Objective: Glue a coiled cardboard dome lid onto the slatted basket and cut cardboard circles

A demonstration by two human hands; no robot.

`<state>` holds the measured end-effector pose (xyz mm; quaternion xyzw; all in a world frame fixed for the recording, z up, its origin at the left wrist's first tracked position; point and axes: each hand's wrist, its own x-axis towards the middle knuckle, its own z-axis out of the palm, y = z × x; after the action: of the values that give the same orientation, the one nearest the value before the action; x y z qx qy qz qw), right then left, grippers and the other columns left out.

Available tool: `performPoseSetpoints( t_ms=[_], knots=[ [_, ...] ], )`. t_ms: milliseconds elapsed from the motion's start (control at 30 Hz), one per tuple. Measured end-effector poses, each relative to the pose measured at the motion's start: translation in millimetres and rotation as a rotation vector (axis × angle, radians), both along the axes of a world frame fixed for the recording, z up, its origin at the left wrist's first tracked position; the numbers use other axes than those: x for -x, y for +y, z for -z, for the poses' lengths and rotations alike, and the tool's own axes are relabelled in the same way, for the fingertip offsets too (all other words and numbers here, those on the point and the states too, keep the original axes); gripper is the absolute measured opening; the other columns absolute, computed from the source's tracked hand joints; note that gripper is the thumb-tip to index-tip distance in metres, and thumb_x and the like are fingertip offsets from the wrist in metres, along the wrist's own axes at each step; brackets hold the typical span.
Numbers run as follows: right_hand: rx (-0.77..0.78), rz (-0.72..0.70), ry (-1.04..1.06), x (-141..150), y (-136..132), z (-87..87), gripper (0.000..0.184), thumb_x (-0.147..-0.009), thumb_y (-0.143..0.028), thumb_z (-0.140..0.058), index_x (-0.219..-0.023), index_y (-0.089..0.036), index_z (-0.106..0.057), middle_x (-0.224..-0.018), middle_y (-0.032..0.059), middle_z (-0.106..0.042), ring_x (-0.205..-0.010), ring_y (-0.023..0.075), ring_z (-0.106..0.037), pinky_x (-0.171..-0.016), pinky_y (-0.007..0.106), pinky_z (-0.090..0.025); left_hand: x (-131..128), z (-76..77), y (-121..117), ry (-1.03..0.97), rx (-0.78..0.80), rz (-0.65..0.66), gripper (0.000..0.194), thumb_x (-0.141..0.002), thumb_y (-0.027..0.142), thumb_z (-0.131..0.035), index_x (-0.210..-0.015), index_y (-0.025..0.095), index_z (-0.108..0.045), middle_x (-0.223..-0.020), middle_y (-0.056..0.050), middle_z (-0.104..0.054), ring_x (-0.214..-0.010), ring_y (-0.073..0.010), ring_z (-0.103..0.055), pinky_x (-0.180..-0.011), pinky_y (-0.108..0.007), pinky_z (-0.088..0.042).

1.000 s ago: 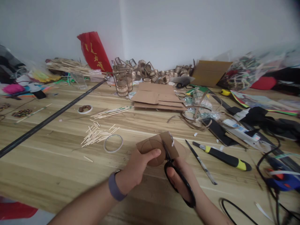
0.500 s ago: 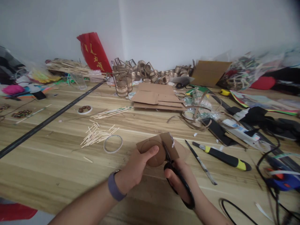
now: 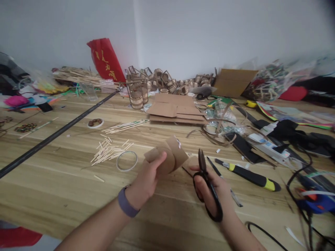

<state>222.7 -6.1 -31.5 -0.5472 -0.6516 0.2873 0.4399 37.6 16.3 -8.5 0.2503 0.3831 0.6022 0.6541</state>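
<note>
My left hand (image 3: 148, 177) pinches a piece of brown cardboard (image 3: 178, 153), thumb on top. A round outline shows on the cardboard, partly under the thumb, and a cut runs along part of it. In my right hand (image 3: 217, 188) is a pair of black-handled scissors (image 3: 202, 164), the fingers through the loops and the blades pointing away from me. The scissors are apart from the cardboard, to its right. Left of the cardboard lies a thin white ring (image 3: 127, 161) beside a scatter of short wooden sticks (image 3: 106, 153).
A yellow-black utility knife (image 3: 252, 177) and a thin dark blade-like strip (image 3: 235, 197) lie to the right. Behind are stacked cardboard sheets (image 3: 175, 104) and several small baskets (image 3: 136, 99). A long dark bar (image 3: 60, 129) crosses the table at left. A power strip (image 3: 269, 146) lies further right.
The scissors have come out of the cardboard and moved right with my right hand. My left hand has shifted the cardboard slightly left and tilted it.
</note>
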Motion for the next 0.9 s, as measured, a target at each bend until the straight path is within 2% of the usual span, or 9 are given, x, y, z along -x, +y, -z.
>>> performPoseSetpoints(
  t_ms=[133,267,400,567,767,900],
  knots=[
    [-0.001,0.055,-0.035,-1.8,5.4,-8.0,0.029,-0.081,-0.046,-0.06,-0.089,-0.019,-0.065,-0.047,-0.0055,-0.047,-0.038,0.0142,-0.044,-0.038,0.026,-0.036,-10.2,1.3,-9.9,0.024,-0.006,0.18,0.042,-0.07,0.036,-0.081,-0.106,0.015,-0.073,-0.114,-0.011,-0.074,-0.116,-0.0315,-0.063,-0.103,-0.043,-0.045],
    [-0.112,0.04,-0.157,1.3,5.3,-15.6,0.009,-0.076,-0.03,-0.057,-0.071,-0.023,-0.057,-0.046,-0.0062,-0.047,-0.038,0.0125,-0.044,-0.039,0.024,-0.037,-11.6,2.4,-11.2,0.028,0.031,0.23,0.041,-0.066,0.035,-0.084,-0.101,0.015,-0.075,-0.103,-0.01,-0.077,-0.105,-0.0308,-0.068,-0.095,-0.041,-0.049],
    [-0.24,0.035,-0.212,2.6,5.9,-17.7,0.01,-0.073,-0.025,-0.054,-0.064,-0.024,-0.05,-0.046,-0.0055,-0.051,-0.039,0.012,-0.047,-0.04,0.021,-0.04,-9.9,2.7,-10.1,0.01,0.043,0.263,0.04,-0.065,0.034,-0.085,-0.098,0.015,-0.076,-0.096,-0.008,-0.078,-0.097,-0.0277,-0.069,-0.088,-0.037,-0.051],
    [-0.312,0.027,-0.216,2.2,6.6,-12.1,0.011,-0.076,-0.023,-0.051,-0.065,-0.024,-0.049,-0.047,-0.0053,-0.051,-0.04,0.0117,-0.047,-0.04,0.02,-0.041,-9.0,3.8,-11.0,-0.021,0.076,0.294,0.04,-0.061,0.034,-0.087,-0.094,0.016,-0.077,-0.09,-0.006,-0.077,-0.09,-0.0235,-0.069,-0.08,-0.03,-0.051],
    [-0.212,0.04,-0.129,0.9,5.1,-4.5,0.008,-0.08,-0.028,-0.055,-0.074,-0.023,-0.055,-0.05,-0.0047,-0.053,-0.042,0.0125,-0.048,-0.043,0.022,-0.042,-6.5,6.3,-10.1,-0.079,0.22,0.352,0.043,-0.052,0.035,-0.092,-0.086,0.014,-0.077,-0.084,-0.006,-0.076,-0.073,-0.016,-0.067,-0.07,-0.025,-0.05],
    [-0.088,0.041,-0.03,-0.3,6.7,-4.9,0.016,-0.082,-0.036,-0.059,-0.086,-0.021,-0.059,-0.049,-0.0066,-0.049,-0.04,0.0123,-0.045,-0.042,0.023,-0.039,-6.7,3.4,-12.8,-0.09,0.158,0.419,0.043,-0.053,0.036,-0.092,-0.087,0.015,-0.077,-0.083,-0.005,-0.076,-0.073,-0.0172,-0.067,-0.071,-0.027,-0.052]
  ],
)
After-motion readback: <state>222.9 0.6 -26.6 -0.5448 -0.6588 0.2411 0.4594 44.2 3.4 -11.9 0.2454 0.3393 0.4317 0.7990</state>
